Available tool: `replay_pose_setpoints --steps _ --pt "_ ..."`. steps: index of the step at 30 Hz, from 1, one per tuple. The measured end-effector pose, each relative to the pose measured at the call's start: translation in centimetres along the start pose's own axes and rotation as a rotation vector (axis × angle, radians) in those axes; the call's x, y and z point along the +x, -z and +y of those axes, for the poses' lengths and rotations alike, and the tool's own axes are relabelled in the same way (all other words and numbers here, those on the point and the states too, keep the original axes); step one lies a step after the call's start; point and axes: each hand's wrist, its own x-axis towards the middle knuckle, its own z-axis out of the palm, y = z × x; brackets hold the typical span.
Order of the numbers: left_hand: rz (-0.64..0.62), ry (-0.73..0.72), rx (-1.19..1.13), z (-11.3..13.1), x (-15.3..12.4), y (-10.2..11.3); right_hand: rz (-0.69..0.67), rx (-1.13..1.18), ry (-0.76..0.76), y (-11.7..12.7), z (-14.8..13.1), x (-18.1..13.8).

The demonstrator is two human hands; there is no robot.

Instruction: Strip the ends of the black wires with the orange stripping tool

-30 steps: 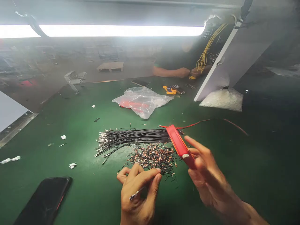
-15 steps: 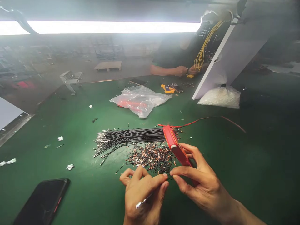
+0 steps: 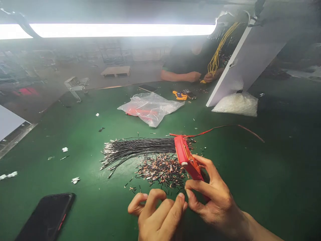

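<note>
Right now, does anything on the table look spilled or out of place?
Wire scraps lie in a loose heap on the table beside the black wire bundle, and white bits are scattered beyond the phone. Both look like uncollected litter.

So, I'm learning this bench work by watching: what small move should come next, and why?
Probably ease the left hand slightly away from the right hand to check what lies between: their fingertips nearly meet, and anything pinched there can't be made out. The right hand also holds the red tool, angled toward the black wires.
</note>
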Motion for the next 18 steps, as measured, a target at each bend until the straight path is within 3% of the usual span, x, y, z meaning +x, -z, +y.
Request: replay_pose_setpoints --steps 18 --pt "0.112 0.069 0.078 0.5 -1.3 -0.9 0.032 -0.072 0.005 -0.1 0.0 0.5"
